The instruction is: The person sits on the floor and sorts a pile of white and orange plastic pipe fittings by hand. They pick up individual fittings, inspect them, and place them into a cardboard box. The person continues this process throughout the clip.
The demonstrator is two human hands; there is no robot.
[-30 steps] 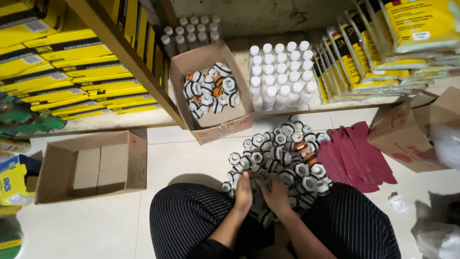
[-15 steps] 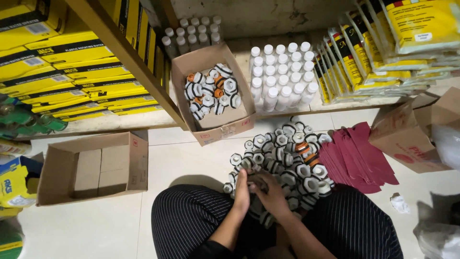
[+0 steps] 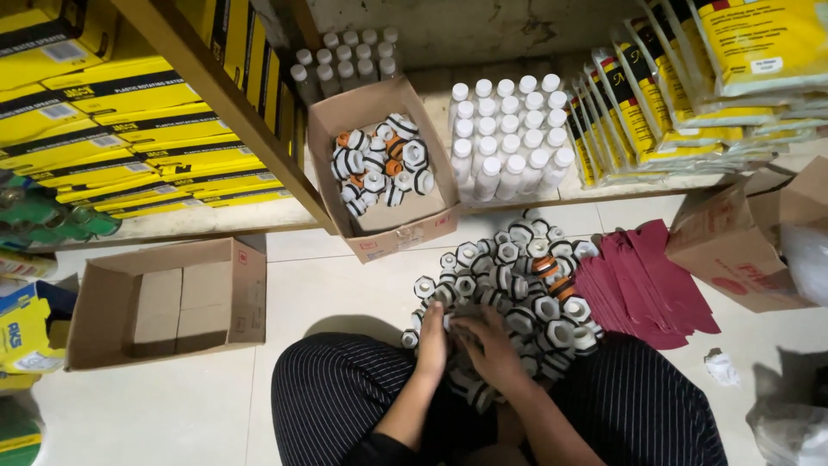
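Your left hand (image 3: 431,338) and right hand (image 3: 493,345) stay together, fingers curled on white-and-black plastic nut fittings (image 3: 509,289) heaped on the pale tiled floor (image 3: 345,285) (grip unclear); nothing has visibly shifted.

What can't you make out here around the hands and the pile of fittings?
Head view only:
- Left hand and right hand: fingertips buried in the pile of white fittings, so any grip is hidden.
- Pile's near edge: covered by both hands and the striped trousers.
- Small box of fittings: its lower layers are hidden by the top ones.
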